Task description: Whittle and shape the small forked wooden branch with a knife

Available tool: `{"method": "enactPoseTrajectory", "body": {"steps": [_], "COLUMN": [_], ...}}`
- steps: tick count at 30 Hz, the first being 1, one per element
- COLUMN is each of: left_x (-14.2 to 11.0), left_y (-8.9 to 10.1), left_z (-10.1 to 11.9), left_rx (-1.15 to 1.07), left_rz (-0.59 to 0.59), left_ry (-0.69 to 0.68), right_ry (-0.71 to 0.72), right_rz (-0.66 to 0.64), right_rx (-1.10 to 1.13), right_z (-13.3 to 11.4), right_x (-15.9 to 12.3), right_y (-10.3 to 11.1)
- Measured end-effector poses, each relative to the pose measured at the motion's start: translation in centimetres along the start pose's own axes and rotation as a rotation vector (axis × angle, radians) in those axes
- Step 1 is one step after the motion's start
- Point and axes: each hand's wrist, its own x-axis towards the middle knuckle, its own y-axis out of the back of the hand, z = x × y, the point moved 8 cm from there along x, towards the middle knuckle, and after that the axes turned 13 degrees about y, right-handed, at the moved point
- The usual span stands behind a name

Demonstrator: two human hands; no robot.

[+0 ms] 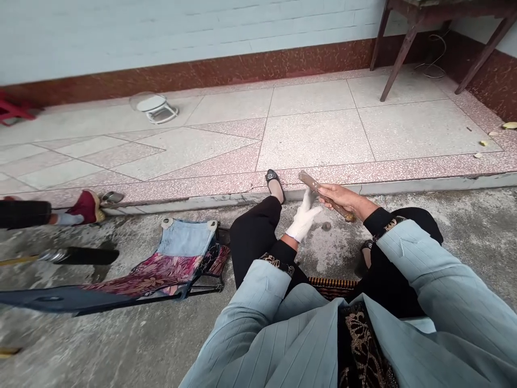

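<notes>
My right hand [341, 195], bare, is closed round a long brown stick-like piece [309, 181]. The piece slants from upper left to lower right, and its lower end sticks out below my fingers. Its surface looks worn, and its exact kind does not show. My left hand [302, 220] wears a white glove. Its thumb and fingers are apart, close under the brown piece; whether the fingertips touch it, I cannot tell. Both hands are held out in front of my knees, over the concrete ground.
A raised tiled step [315, 134] runs along the wall. A folding cloth chair [169, 264] stands to my left, near a black flask [84, 255] and another person's red shoe [86, 207]. On the step are a small white stool [155, 108] and a wooden table [398, 62].
</notes>
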Motion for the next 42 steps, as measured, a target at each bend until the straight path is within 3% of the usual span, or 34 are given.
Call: {"method": "enactPoseTrajectory", "body": {"steps": [3, 7, 15, 20, 24, 26, 28, 32, 35, 38, 42], "left_x": [0.5, 0.3, -0.4, -0.5, -0.5, -0.7, -0.7, 0.6, 1.5, 1.3, -0.2], "left_y": [-1.1, -1.0, -1.9, -2.6, -2.6, -3.0, -3.4, -2.8, -2.6, -2.7, -3.5], "left_z": [1.2, 1.6, 3.9, 3.7, 2.6, 1.7, 0.7, -1.1, -1.3, -0.2, 0.6], "left_rx": [-0.101, -0.056, 0.45, 0.643, 0.695, 0.713, 0.709, 0.658, 0.628, 0.624, 0.503], "left_rz": [-0.113, -0.054, -0.17, -0.194, -0.19, -0.248, -0.318, -0.282, -0.287, -0.314, -0.45], "left_ry": [0.009, 0.051, -0.004, -0.059, -0.074, -0.089, -0.102, -0.04, -0.003, 0.005, 0.107], "right_ry": [0.012, 0.016, -0.014, 0.012, 0.012, 0.027, 0.022, -0.112, -0.253, -0.423, -0.52], "right_rz": [-0.004, 0.139, 0.29, 0.371, 0.365, 0.31, 0.112, -0.463, -0.671, -0.688, -0.43], "right_rx": [-0.077, 0.025, 0.021, -0.316, -0.845, -1.098, -1.156, -0.788, -0.658, -0.659, -0.637], "right_z": [-0.4, -1.7, -3.4, -4.3, -5.6, -6.5, -6.5, -3.7, -0.5, 3.6, 6.4], "right_x": [0.5, 0.4, -0.5, -0.9, -1.3, -1.7, -2.1, -4.6, -6.6, -7.3, -6.2], "right_y": [0.1, 1.9, 3.9, 5.6, 6.5, 6.4, 5.4, 1.2, -1.4, -2.2, 0.4]}}
